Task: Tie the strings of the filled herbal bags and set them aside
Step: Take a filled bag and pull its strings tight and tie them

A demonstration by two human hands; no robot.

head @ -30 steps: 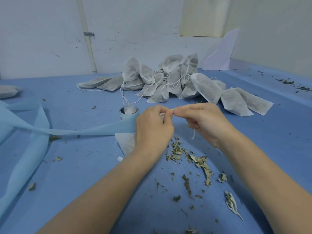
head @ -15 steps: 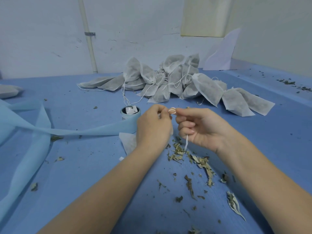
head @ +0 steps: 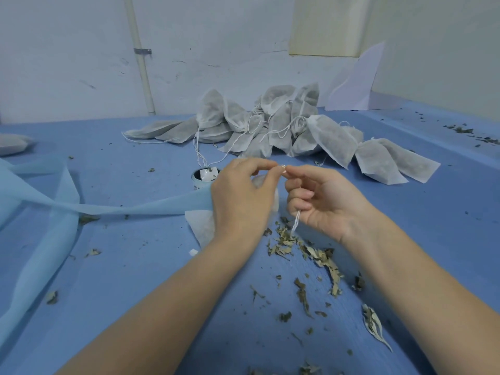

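My left hand [head: 243, 197] and my right hand [head: 324, 201] meet at the fingertips above the blue table [head: 135, 266], both pinching a white string [head: 296, 223]. The string's loose end hangs down from my right palm toward the spilled leaves. The white herbal bag [head: 201, 226] it belongs to lies under my left hand, mostly hidden, with one corner showing. A pile of filled grey-white herbal bags [head: 270, 125] with trailing strings lies behind my hands toward the wall.
A small tin [head: 203, 177] stands just left of my left hand. A long light-blue fabric strip [head: 67, 201] runs across the left of the table. Dried leaves [head: 311, 255] are scattered below my right hand. A white sheet [head: 357, 82] leans on the wall.
My right hand has turned palm-up and opened out from a tight pinch, and the string's end now hangs from it. My left hand has stayed nearly in place.
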